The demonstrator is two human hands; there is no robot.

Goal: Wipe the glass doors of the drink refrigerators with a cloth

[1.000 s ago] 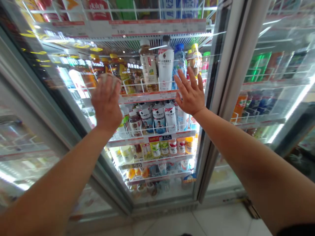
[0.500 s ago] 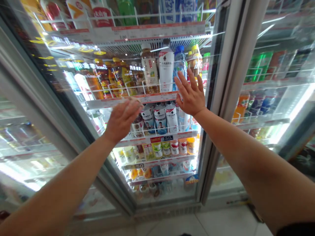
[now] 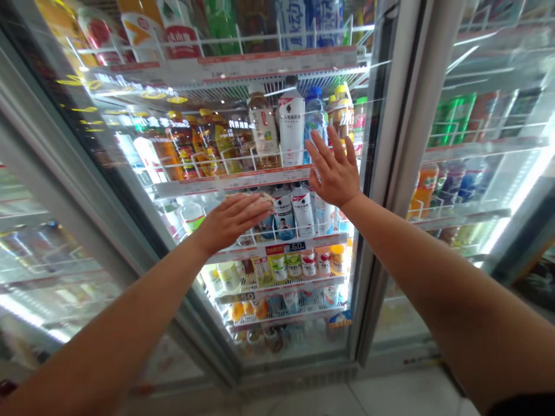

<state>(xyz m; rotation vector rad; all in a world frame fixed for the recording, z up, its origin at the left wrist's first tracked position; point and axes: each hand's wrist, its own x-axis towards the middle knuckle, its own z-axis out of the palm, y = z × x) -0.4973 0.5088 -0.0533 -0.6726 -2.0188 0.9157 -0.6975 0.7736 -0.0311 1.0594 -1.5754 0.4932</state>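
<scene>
Glass door [image 3: 277,341] of a lit drinks cooler, viewed from head height, looking down past two bare forearms. Left hand [image 3: 229,222] laid flat on the pane at mid-height, fingers straight and close together, pinning a small pale cloth [image 3: 260,197] against the glass rather than closing round it. Only an edge of the cloth on show past the fingertips. Right hand [image 3: 336,173] higher and further right, near the door's right-hand frame, palm on the glass, fingers spread wide, gripping nothing. Behind the pane, wire shelves edged with red-and-white price strips [image 3: 243,179] and packed with drinks: tall white-labelled bottles [image 3: 291,130] above and between the two hands, amber bottles [image 3: 186,150] to the left, small yellow and green pots [image 3: 286,263] lower down. Second cooler door [image 3: 477,173] to the right, with cans and bottles behind it. Strip of pale floor tile [image 3: 390,393] along the bottom edge. Looks like the middle of wiping the pane, with the cloth roughly central and just under the second price strip; smears or clean patches too faint to judge. Further wiping calls for steady, flat pressure to keep the cloth trapped under the fingers, plus a firm brace from the spread hand against the push on the door.
</scene>
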